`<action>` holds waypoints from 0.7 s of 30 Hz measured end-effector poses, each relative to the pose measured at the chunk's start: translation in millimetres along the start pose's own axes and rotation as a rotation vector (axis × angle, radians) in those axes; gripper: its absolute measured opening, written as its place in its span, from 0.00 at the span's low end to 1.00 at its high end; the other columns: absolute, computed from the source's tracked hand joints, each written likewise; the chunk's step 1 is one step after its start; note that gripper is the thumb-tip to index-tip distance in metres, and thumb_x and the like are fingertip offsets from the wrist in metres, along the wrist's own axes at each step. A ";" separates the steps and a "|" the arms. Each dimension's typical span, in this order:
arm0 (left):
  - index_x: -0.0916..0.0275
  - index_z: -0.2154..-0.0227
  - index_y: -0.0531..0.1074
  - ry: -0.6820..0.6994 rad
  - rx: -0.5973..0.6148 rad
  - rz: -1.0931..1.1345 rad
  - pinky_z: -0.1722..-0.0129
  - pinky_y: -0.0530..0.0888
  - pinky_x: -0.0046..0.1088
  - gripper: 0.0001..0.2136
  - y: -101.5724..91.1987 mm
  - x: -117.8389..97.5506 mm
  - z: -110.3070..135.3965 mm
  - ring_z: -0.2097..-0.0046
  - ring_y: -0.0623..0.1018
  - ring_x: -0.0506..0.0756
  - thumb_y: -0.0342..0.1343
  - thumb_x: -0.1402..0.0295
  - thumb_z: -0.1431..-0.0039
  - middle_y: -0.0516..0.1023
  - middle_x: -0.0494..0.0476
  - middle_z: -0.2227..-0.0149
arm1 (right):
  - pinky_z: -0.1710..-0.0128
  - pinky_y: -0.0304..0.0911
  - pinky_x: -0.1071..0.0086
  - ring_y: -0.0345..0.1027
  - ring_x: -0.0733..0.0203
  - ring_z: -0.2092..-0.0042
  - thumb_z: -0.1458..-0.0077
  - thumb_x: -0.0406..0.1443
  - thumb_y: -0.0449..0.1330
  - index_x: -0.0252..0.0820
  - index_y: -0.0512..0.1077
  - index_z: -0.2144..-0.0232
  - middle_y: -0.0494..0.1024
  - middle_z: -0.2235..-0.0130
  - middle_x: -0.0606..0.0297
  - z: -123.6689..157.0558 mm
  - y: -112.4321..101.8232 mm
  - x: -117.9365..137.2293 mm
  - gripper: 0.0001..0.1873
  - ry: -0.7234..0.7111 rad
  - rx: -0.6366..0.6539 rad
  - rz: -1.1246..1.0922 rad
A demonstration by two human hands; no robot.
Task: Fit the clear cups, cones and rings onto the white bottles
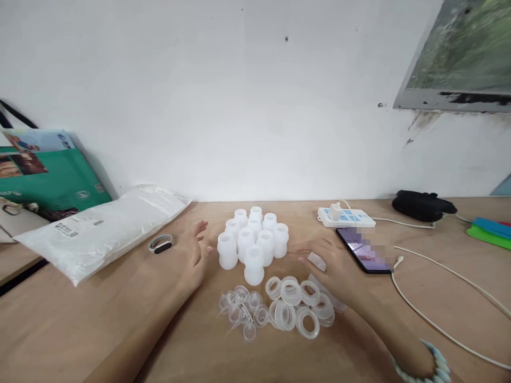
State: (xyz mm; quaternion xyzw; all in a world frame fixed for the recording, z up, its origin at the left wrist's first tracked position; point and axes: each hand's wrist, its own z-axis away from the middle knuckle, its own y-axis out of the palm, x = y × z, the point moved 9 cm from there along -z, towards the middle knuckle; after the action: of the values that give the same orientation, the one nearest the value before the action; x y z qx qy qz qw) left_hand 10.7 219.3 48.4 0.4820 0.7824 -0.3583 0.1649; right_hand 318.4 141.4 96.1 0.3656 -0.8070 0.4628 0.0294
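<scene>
Several white translucent plastic bottle-like pieces [254, 264] stand upright in a diamond-shaped cluster on the wooden table. To their left my left hand [195, 252] rests with fingers apart, holding nothing and not touching them. My right hand [325, 263] lies to their right, fingers stretched out, over a clear plastic strip or bag [316, 260] that it partly hides. Nearer to me is a pile of clear rings [307, 323], close to my right wrist. Left of the rings lies a small heap of clear domed plastic pieces [249, 331] with thin tails.
At left are a white plastic mailing bag [120, 223], a fitness band [161, 244] and a green bag [59, 178]. A power strip [353, 218], phone [365, 250], white cable [447, 276] and black case [423, 205] lie at right. The wall [255, 117] borders the table's back.
</scene>
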 end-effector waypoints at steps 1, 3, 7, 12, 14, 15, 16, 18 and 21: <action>0.56 0.35 0.49 0.021 -0.025 -0.020 0.41 0.64 0.56 0.27 -3.8 -7.4 -0.7 0.35 0.60 0.68 0.41 0.51 0.32 0.57 0.67 0.37 | 0.52 0.65 0.49 0.74 0.48 0.56 0.38 0.35 0.55 0.47 0.73 0.61 0.81 0.60 0.60 0.9 2.9 5.7 0.07 -0.017 0.004 -0.016; 0.55 0.41 0.59 0.071 -0.038 -0.063 0.44 0.67 0.52 0.21 -9.1 -26.7 -1.0 0.40 0.65 0.67 0.47 0.55 0.33 0.64 0.64 0.42 | 0.51 0.63 0.48 0.74 0.49 0.56 0.37 0.33 0.55 0.46 0.72 0.61 0.81 0.61 0.59 3.7 9.1 17.7 0.06 -0.064 0.011 -0.048; 0.55 0.58 0.70 0.314 0.167 -0.124 0.57 0.75 0.39 0.06 2.4 -88.3 10.9 0.56 0.76 0.60 0.54 0.64 0.36 0.73 0.57 0.58 | 0.50 0.60 0.49 0.72 0.50 0.57 0.38 0.33 0.56 0.45 0.71 0.61 0.81 0.61 0.59 11.8 24.4 38.9 0.05 -0.166 0.080 -0.065; 0.56 0.56 0.71 0.467 0.548 -0.172 0.65 0.75 0.34 0.09 29.8 -139.4 43.1 0.62 0.78 0.58 0.54 0.68 0.38 0.77 0.57 0.61 | 0.50 0.59 0.49 0.69 0.47 0.54 0.45 0.39 0.66 0.43 0.72 0.57 0.79 0.58 0.58 16.7 37.0 48.3 0.14 -0.175 0.240 -0.017; 0.56 0.53 0.71 0.462 0.632 -0.197 0.61 0.75 0.35 0.11 33.3 -142.4 49.4 0.59 0.77 0.59 0.54 0.68 0.39 0.77 0.57 0.58 | 0.51 0.60 0.50 0.68 0.46 0.54 0.47 0.40 0.67 0.41 0.72 0.56 0.78 0.58 0.57 16.9 37.7 47.9 0.17 -0.158 0.283 0.017; 0.56 0.52 0.70 0.449 0.656 -0.209 0.59 0.75 0.36 0.13 33.5 -140.7 50.1 0.57 0.77 0.60 0.55 0.67 0.39 0.77 0.58 0.56 | 0.51 0.60 0.50 0.68 0.46 0.54 0.47 0.39 0.67 0.41 0.72 0.56 0.78 0.58 0.57 17.0 37.8 47.4 0.17 -0.154 0.301 0.029; 0.56 0.50 0.69 0.431 0.676 -0.219 0.56 0.75 0.38 0.15 33.4 -137.5 50.1 0.54 0.76 0.61 0.56 0.65 0.39 0.76 0.59 0.53 | 0.51 0.60 0.50 0.68 0.46 0.54 0.47 0.39 0.66 0.41 0.72 0.55 0.77 0.58 0.56 17.3 38.2 46.9 0.17 -0.153 0.319 0.037; 0.55 0.46 0.67 0.387 0.711 -0.232 0.50 0.72 0.41 0.19 34.0 -128.4 49.1 0.49 0.74 0.63 0.57 0.60 0.38 0.75 0.60 0.48 | 0.51 0.60 0.51 0.67 0.47 0.53 0.47 0.37 0.66 0.42 0.72 0.55 0.77 0.57 0.57 18.4 39.8 45.5 0.16 -0.159 0.353 0.038; 0.58 0.44 0.67 0.311 0.728 -0.239 0.47 0.70 0.42 0.16 37.7 -113.3 47.2 0.48 0.73 0.62 0.48 0.61 0.31 0.75 0.60 0.47 | 0.50 0.60 0.51 0.67 0.47 0.52 0.45 0.36 0.64 0.42 0.72 0.54 0.77 0.57 0.56 20.6 42.8 43.3 0.16 -0.186 0.372 0.024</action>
State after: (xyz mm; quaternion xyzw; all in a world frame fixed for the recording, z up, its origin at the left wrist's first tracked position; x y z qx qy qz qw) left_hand 93.9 123.8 69.1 0.4631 0.6705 -0.5511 -0.1795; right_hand 266.3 114.2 70.0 0.3961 -0.7113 0.5683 -0.1188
